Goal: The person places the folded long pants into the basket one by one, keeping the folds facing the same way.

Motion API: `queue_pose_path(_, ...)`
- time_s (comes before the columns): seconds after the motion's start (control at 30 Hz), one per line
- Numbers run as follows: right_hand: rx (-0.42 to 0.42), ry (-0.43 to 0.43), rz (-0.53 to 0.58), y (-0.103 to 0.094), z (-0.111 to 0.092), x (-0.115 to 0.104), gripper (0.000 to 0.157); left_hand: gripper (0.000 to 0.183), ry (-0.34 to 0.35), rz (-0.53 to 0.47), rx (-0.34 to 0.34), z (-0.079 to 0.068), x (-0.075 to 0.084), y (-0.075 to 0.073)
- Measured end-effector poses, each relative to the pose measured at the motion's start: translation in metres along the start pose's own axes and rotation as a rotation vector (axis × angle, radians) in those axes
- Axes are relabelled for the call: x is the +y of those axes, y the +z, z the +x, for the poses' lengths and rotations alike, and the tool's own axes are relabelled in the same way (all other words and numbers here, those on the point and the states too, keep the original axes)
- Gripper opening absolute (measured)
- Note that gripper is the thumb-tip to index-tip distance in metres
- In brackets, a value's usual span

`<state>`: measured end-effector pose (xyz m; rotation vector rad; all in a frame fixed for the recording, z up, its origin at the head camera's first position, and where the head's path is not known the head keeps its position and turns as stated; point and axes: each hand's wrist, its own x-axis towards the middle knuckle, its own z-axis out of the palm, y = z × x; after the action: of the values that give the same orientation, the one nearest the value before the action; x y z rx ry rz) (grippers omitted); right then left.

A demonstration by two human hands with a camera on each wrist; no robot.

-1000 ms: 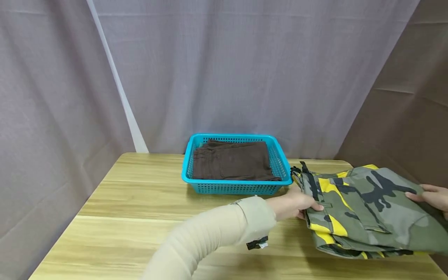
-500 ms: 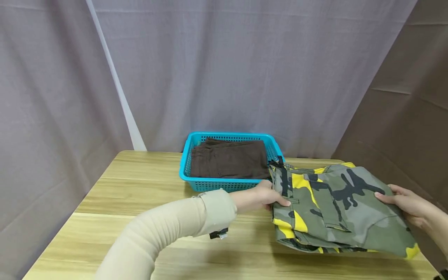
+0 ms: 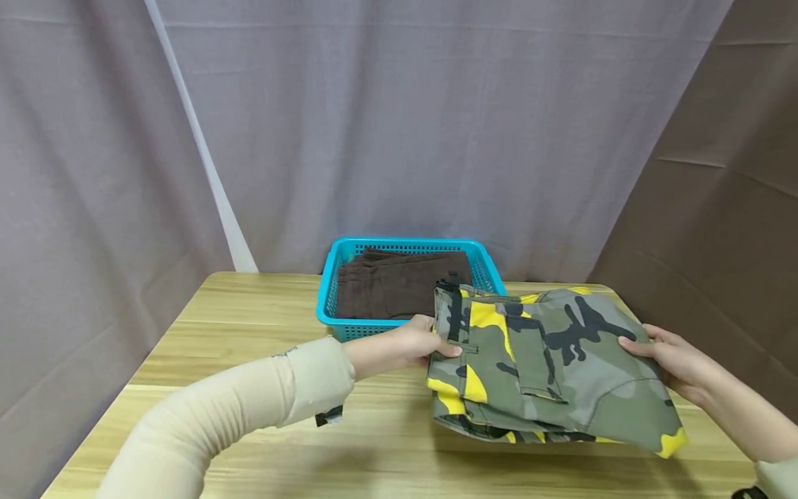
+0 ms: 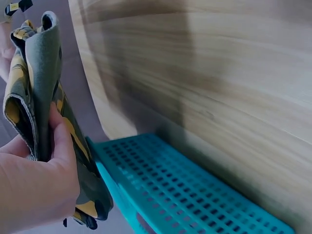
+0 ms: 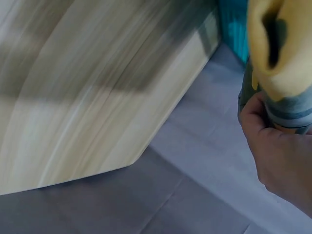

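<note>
Folded camouflage pants [image 3: 548, 367] in green, grey, black and yellow hang between both hands above the table. At the waistband end, my left hand [image 3: 414, 344] pinches the layers with its thumb on top; the left wrist view shows the fingers [image 4: 61, 131] gripping the fold. My right hand [image 3: 676, 360] grips the opposite end, thumb on the upper face and the other fingers mostly hidden beneath. A blue plastic basket [image 3: 327, 294] stands at the table's back, holding folded dark brown pants [image 3: 399, 281]. The camouflage pants cover its front right corner in the head view.
The wooden table [image 3: 262, 450] extends under the hands, its back edge near a grey curtain [image 3: 405, 125]. A brown curtain [image 3: 717, 242] hangs at the right. In the left wrist view, the basket's perforated side [image 4: 185, 190] is close below the held pants.
Both hands have carried the camouflage pants leftward, from the table's right side to partly in front of the basket. My right hand has come fully into view.
</note>
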<state>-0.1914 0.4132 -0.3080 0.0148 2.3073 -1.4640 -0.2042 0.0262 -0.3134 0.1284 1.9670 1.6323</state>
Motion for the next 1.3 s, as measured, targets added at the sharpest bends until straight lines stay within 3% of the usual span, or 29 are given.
queue_pose_path(0.1,-0.005,0.000,-0.004,0.013,0.005,-0.010,0.064,0.029,0.004,0.006,0.018,-0.007,-0.005,-0.014)
queue_pose_path(0.17,-0.016,-0.006,0.004,0.021,0.008,-0.014,0.068,0.029,0.004,0.000,0.021,-0.011,-0.009,-0.022)
queue_pose_path(0.2,-0.020,-0.010,0.011,0.024,0.009,-0.016,0.066,0.030,0.006,0.004,0.024,-0.013,-0.011,-0.025)
queue_pose_path(0.4,-0.026,-0.043,0.114,0.039,0.015,-0.020,0.014,0.032,0.020,-0.012,0.037,-0.021,-0.021,-0.038)
queue_pose_path(0.47,-0.026,-0.053,0.164,0.045,0.017,-0.022,0.006,0.033,0.020,-0.041,0.042,-0.022,-0.023,-0.041)
queue_pose_path(0.77,-0.038,-0.116,0.352,0.066,0.020,-0.029,0.014,0.044,0.026,-0.193,-0.015,-0.032,-0.027,-0.053)
queue_pose_path(1.07,0.001,-0.131,0.386,0.095,0.024,-0.040,0.006,0.041,-0.023,-0.239,0.079,-0.039,-0.033,-0.066)
queue_pose_path(1.3,0.006,-0.139,0.381,0.110,0.027,-0.047,0.004,0.040,0.017,-0.179,0.193,-0.044,-0.038,-0.075)
